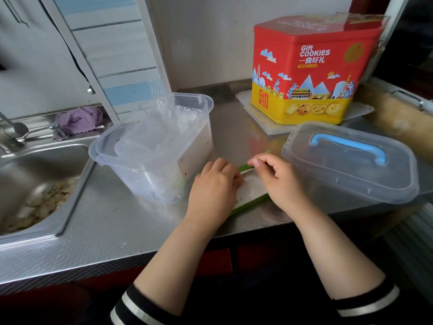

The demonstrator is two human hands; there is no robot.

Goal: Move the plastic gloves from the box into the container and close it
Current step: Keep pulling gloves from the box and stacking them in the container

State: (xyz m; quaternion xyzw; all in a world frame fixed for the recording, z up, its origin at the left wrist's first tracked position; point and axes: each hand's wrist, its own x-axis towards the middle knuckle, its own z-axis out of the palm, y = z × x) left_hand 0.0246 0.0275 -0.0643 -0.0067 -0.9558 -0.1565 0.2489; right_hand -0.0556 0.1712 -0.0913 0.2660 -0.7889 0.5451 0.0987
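Two bare forearms in pushed-up dark sleeves.

Both arms enter from the bottom edge and are uncovered from the hands up to near the elbows. The left hand [214, 184] and the right hand [280, 178] wear no gloves, and no rings, watch or bracelet show on the fingers or wrists. The nails that can be seen are short and unpainted. Each sleeve is black or very dark, bunched near the elbow, and ends in a cuff crossed by a pale, whitish stripe; the left sleeve [138, 306] shows two such bands, the right sleeve [365, 303] one clear band.
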